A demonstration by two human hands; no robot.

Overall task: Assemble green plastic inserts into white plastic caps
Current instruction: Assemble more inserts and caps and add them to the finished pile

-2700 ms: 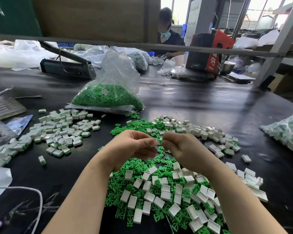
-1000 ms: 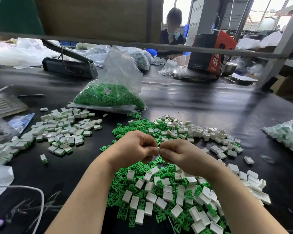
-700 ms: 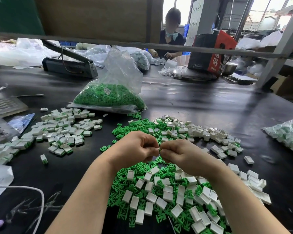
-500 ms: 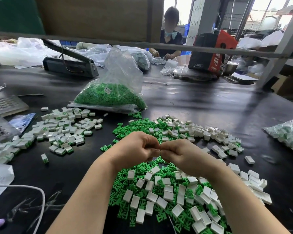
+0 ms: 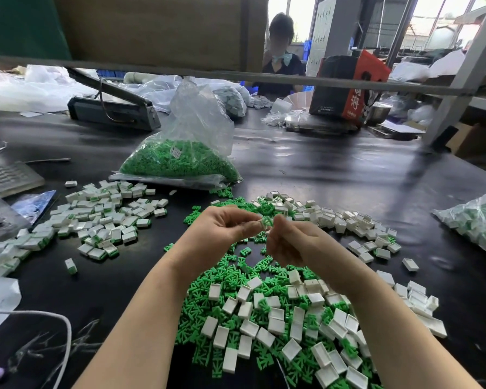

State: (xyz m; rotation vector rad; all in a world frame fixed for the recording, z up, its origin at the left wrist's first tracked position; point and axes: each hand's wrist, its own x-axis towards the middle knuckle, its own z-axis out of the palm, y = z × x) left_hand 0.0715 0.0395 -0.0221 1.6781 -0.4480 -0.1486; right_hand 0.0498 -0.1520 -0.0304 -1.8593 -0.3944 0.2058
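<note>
Hands have drawn slightly apart since half a second ago, when the fingertips were pressed together over the part. Left hand now pinches a small piece at its fingertips — a green insert shows there, seemingly seated in a white cap, though the cap is mostly hidden by the fingers. Right hand is loosely curled just beside it; cannot tell whether it holds anything. Judgement: one press-fit looks just done, and the unit is likely due for the finished pile to the left on the table.

Materials: mixed heap below the hands — white caps, small rigid rectangular shells, smooth and glossy, open on one face; green inserts, flat moulded pieces with branching ribs. Finished units show a green edge under a white shell. Clear crinkled bag of green inserts stands beyond the heap. Table surface is black, slightly shiny.
</note>
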